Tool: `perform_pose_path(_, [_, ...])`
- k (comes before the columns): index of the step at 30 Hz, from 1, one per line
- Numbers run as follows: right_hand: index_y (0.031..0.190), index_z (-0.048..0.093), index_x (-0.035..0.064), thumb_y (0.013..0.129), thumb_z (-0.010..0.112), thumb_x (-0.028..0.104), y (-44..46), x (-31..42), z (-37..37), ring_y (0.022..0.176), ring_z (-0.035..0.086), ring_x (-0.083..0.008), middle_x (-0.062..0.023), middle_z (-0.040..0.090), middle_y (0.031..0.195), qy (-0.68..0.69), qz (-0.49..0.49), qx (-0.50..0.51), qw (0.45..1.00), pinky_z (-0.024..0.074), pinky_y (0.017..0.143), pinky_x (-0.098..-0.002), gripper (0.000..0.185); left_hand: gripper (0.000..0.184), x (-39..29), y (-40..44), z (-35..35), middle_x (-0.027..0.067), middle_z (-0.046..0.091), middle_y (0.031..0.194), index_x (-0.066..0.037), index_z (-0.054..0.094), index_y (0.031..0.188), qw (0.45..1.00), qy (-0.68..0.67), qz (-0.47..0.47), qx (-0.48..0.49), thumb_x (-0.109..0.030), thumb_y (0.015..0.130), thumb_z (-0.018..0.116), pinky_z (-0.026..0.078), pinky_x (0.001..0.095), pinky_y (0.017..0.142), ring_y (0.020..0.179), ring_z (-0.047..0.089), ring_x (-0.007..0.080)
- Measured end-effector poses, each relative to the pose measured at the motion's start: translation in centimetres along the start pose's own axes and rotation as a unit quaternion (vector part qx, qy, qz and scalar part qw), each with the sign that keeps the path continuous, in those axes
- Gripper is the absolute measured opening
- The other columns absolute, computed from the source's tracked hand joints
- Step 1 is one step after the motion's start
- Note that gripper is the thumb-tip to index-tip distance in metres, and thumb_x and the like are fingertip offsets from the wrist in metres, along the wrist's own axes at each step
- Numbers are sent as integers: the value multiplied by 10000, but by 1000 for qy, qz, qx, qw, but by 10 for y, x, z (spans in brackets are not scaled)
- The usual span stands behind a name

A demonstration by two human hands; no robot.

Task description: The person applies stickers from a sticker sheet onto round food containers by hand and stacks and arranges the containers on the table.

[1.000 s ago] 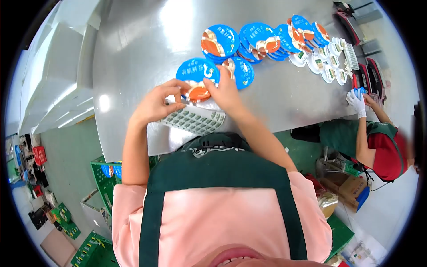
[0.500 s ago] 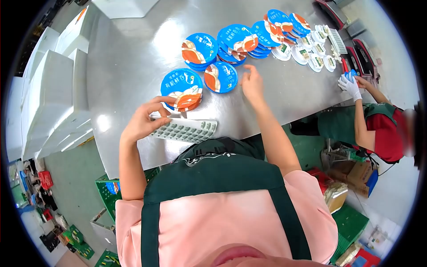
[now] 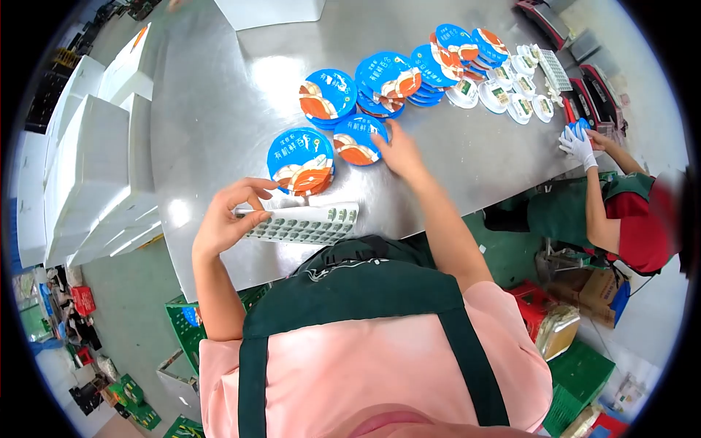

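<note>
Near the table's front edge, my left hand (image 3: 232,217) pinches the upper left part of a sheet of small green-and-white stickers (image 3: 310,223). My right hand (image 3: 400,151) grips the right edge of a blue round printed pack (image 3: 356,140), thumb over its top. Left of that pack, a larger-looking stack of the same blue packs (image 3: 300,156) sits just above the sheet. Behind it is another stack of blue packs (image 3: 327,95). More overlapping blue packs (image 3: 389,74) run off to the back right.
White round tubs with labels (image 3: 496,95) cluster at the back right, beside another sticker sheet (image 3: 555,70). A co-worker's white-gloved hand (image 3: 579,150) holds a blue item at the table's right. White foam boxes (image 3: 87,168) are piled beyond the left edge of the metal table (image 3: 212,139).
My right hand has moved left and taken hold of the nearest blue pack, which has turned so its orange part faces me. My left hand still holds the sticker sheet. The view has shifted slightly.
</note>
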State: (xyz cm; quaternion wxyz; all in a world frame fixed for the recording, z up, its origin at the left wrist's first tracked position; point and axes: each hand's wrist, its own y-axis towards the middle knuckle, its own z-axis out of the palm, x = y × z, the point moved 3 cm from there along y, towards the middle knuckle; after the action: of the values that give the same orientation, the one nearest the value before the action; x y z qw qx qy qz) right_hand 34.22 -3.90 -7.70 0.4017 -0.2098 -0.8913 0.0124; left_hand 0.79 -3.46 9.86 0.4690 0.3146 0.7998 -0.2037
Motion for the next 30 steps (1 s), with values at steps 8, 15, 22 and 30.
perform_pose_path(8, [1413,401,108,885,582,162,-2,-17,26,1064,597,-453,-264,615,1175,101,-120,-72,985,472,907,-497,561,159,-3,-8,-8,126,684,1056,-16,595,752,999,-24,20,-17,-6,747,754,485,358,880,1007,629,232])
perform_pose_path(15, [1370,476,56,973,424,199,0,-11,10,1072,602,-429,-280,619,1155,-15,-45,-3,999,456,926,-494,425,141,-7,-3,-13,115,691,1026,-32,602,751,995,-67,60,-34,-53,777,738,491,344,849,964,638,215])
perform_pose_path(22, [1124,638,72,937,430,139,-70,-46,-190,820,610,-233,-117,628,843,-7,-96,-269,958,494,758,-363,288,140,3,-10,-15,82,704,839,-24,624,780,980,-151,20,-131,-91,820,741,492,276,719,793,637,132])
perform_pose_path(30, [1140,501,-94,855,509,-6,-275,-68,-460,553,469,-140,-57,486,653,259,-446,-596,615,371,484,-242,298,139,-28,28,-37,13,631,777,3,625,810,973,-33,43,-224,-90,831,728,446,237,631,741,559,74])
